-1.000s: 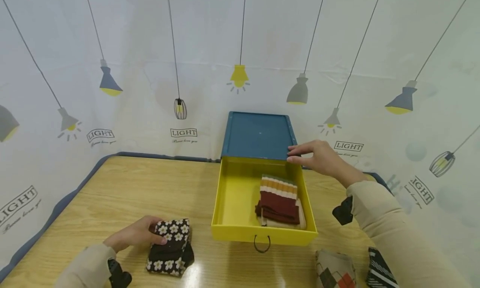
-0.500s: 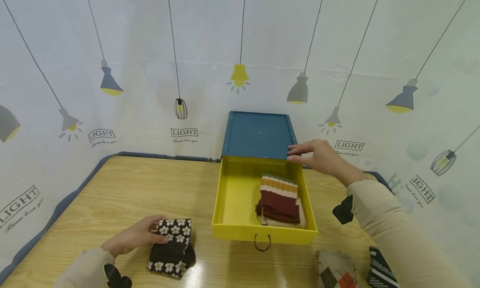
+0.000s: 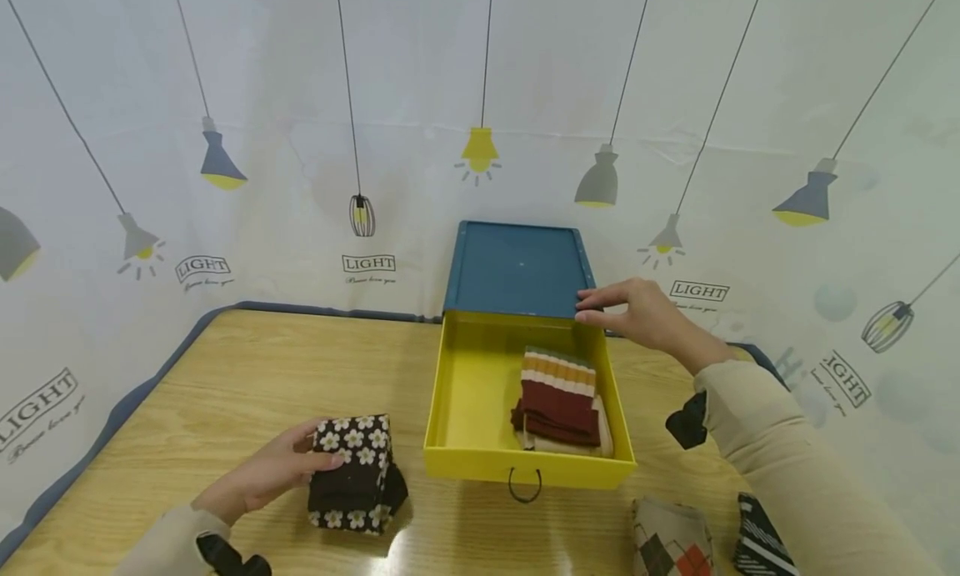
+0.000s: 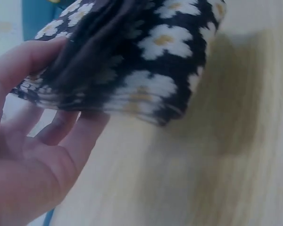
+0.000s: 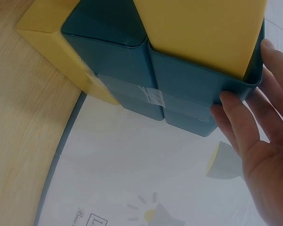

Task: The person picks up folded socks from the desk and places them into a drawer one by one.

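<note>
My left hand [image 3: 262,476] pinches a folded pair of dark socks with white daisies [image 3: 363,455] along their left edge. In the left wrist view the thumb lies on top of the socks [image 4: 164,41] and the fingers are underneath, above the table. My right hand [image 3: 637,313] holds the front right corner of a blue drawer box [image 3: 521,267], fingers bent round its edge. The box's yellow drawer [image 3: 472,393] is pulled out toward me. In its right half lie folded maroon striped socks [image 3: 558,401] over a beige pair [image 3: 603,434].
Folded argyle socks [image 3: 671,538] and black-and-white striped socks [image 3: 761,538] lie at the front right of the wooden table [image 3: 300,359]. A black loop pull [image 3: 525,499] hangs on the drawer front. A lamp-printed cloth [image 3: 412,84] hangs behind.
My left hand has lifted the daisy socks off the table and shifted them slightly to the right, toward the drawer. My right hand stays at the box corner.
</note>
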The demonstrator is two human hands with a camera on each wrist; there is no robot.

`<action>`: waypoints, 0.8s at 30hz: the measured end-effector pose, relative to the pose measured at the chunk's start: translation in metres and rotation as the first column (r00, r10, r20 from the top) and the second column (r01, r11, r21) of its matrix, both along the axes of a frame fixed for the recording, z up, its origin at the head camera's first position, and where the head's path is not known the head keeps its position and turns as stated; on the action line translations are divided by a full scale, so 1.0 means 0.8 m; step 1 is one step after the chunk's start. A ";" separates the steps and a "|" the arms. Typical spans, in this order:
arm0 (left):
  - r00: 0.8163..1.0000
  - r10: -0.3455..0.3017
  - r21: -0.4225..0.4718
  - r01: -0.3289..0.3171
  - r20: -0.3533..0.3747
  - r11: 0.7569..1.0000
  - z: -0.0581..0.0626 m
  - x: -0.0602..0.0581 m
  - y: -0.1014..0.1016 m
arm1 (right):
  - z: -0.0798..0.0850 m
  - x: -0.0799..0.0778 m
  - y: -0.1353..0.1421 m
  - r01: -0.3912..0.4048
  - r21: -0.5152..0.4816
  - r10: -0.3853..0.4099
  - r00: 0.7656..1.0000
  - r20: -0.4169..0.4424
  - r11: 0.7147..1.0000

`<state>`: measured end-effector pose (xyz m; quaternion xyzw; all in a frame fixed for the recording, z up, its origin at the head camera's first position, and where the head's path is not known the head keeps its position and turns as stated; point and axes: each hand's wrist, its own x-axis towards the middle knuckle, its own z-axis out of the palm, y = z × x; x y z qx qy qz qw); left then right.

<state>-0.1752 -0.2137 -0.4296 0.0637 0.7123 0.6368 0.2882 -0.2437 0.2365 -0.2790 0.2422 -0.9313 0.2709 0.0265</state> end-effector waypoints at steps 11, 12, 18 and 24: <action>0.992 -0.019 0.215 0.046 -0.129 0.976 0.066 -0.006 -0.009 | 0.001 0.001 -0.001 0.003 -0.002 -0.003 1.000 -0.003 1.000; 0.989 -0.026 0.220 0.058 -0.143 0.974 0.075 -0.007 -0.008 | 0.001 0.001 -0.001 0.004 -0.002 -0.004 1.000 -0.002 1.000; 0.967 -0.051 0.185 0.100 -0.251 0.978 0.136 -0.005 -0.003 | 0.001 0.001 0.000 0.007 -0.004 -0.007 1.000 0.002 1.000; 0.940 -0.018 0.181 0.085 -0.341 0.980 0.194 0.004 0.017 | 0.000 0.000 0.000 0.002 -0.011 -0.002 1.000 0.002 1.000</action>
